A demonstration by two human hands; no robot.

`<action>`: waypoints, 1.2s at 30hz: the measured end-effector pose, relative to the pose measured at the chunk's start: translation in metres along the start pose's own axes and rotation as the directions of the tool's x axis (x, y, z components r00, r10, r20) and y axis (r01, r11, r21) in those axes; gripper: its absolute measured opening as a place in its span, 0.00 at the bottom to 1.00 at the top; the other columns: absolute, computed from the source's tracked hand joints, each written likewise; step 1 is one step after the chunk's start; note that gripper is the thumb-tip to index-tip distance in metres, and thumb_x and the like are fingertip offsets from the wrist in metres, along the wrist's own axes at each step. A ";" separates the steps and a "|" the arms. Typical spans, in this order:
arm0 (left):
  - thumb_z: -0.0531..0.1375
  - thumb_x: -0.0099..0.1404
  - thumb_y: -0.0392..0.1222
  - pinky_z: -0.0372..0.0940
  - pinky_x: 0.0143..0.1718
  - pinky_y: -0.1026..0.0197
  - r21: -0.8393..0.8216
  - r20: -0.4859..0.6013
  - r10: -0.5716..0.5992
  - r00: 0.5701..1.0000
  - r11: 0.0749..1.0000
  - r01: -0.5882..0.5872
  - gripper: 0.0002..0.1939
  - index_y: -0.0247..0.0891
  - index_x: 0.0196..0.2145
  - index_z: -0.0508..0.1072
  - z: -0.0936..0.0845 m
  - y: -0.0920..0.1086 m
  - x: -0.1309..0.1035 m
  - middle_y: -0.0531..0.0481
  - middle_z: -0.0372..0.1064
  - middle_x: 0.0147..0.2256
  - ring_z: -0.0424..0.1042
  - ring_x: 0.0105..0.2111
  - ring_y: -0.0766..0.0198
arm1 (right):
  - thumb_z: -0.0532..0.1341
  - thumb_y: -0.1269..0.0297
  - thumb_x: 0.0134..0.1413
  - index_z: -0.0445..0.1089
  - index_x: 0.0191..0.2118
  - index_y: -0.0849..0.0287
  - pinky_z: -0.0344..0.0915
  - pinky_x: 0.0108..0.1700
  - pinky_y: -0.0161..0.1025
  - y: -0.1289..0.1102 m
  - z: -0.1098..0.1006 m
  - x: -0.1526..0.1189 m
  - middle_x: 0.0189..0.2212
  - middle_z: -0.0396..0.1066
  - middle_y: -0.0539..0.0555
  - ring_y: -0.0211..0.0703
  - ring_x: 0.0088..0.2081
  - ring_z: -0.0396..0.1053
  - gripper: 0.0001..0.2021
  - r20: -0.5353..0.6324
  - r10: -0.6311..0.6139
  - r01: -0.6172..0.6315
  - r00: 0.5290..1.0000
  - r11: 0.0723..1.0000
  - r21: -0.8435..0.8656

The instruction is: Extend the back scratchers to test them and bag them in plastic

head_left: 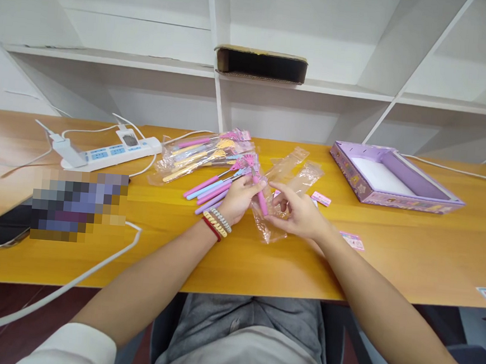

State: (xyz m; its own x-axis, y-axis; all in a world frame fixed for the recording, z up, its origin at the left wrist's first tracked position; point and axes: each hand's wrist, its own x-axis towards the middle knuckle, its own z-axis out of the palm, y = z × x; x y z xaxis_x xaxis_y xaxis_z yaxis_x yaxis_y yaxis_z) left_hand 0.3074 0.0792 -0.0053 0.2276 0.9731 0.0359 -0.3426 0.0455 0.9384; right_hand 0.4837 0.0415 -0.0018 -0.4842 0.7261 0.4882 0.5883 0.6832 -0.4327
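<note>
My left hand is closed on a pink back scratcher with a small hand-shaped head, its handle pointing toward me. The fingers of my right hand are curled around the lower handle, with the thumb at its end. Beneath the hands lies a crumpled clear plastic bag, and more clear wrappers lie just beyond. Several loose back scratchers in pink, blue and purple, including a blue one, lie left of my left hand. Bagged back scratchers are piled behind them.
At the right stands an open purple box. Small printed cards lie nearby. A power strip with cables and a partly blurred dark device are at the left. White shelves hold a cardboard box.
</note>
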 end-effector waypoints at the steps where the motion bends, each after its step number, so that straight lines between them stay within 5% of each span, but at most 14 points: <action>1: 0.66 0.54 0.41 0.64 0.27 0.64 0.014 -0.002 -0.002 1.000 1.000 0.002 0.11 0.34 0.31 0.68 0.000 -0.002 0.000 0.52 0.67 0.25 0.67 0.24 0.68 | 0.63 0.58 0.49 0.53 0.61 0.54 0.63 0.32 0.35 0.000 0.001 0.000 0.34 0.72 0.52 0.38 0.29 0.68 0.33 0.002 -0.005 0.005 1.000 1.000 -0.012; 10: 0.65 0.53 0.37 0.64 0.22 0.64 0.125 0.032 -0.058 0.998 0.991 0.054 0.11 0.36 0.30 0.65 0.003 0.001 -0.004 0.54 0.65 0.22 0.67 0.20 0.68 | 0.64 0.58 0.48 0.57 0.58 0.56 0.62 0.33 0.35 -0.002 0.005 0.001 0.30 0.70 0.50 0.40 0.30 0.68 0.31 0.035 -0.011 0.011 0.999 1.000 -0.024; 18: 0.61 0.57 0.40 0.57 0.15 0.65 0.270 0.271 -0.242 0.932 0.948 0.168 0.07 0.36 0.29 0.66 0.002 -0.006 -0.005 0.49 0.69 0.21 0.65 0.15 0.66 | 0.63 0.62 0.47 0.59 0.57 0.59 0.63 0.33 0.35 -0.003 0.004 0.002 0.27 0.70 0.49 0.37 0.27 0.67 0.29 0.180 -0.036 0.026 0.983 0.998 0.057; 25: 0.55 0.60 0.37 0.64 0.19 0.65 0.278 0.177 -0.305 0.936 0.927 0.250 0.05 0.33 0.32 0.70 0.005 -0.004 -0.004 0.47 0.70 0.26 0.69 0.21 0.66 | 0.62 0.61 0.50 0.57 0.58 0.59 0.61 0.30 0.33 -0.001 0.003 0.003 0.24 0.68 0.47 0.36 0.24 0.66 0.29 0.125 -0.004 -0.004 0.992 0.998 0.064; 36: 0.57 0.62 0.50 0.65 0.18 0.66 0.265 0.218 -0.445 0.868 0.883 0.387 0.13 0.36 0.35 0.67 0.005 0.006 -0.007 0.51 0.66 0.23 0.67 0.19 0.68 | 0.60 0.67 0.50 0.64 0.51 0.60 0.59 0.26 0.31 0.006 0.000 0.004 0.20 0.66 0.45 0.33 0.21 0.62 0.20 -0.005 0.205 -0.203 0.979 0.970 0.137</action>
State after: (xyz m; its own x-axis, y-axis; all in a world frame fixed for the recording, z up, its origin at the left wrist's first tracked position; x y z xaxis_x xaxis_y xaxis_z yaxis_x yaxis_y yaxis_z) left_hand 0.3082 0.0719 0.0020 0.5489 0.7755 -0.3118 0.0267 0.3565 0.9339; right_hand 0.4850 0.0486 -0.0022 -0.3497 0.8505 0.3929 0.5798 0.5259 -0.6223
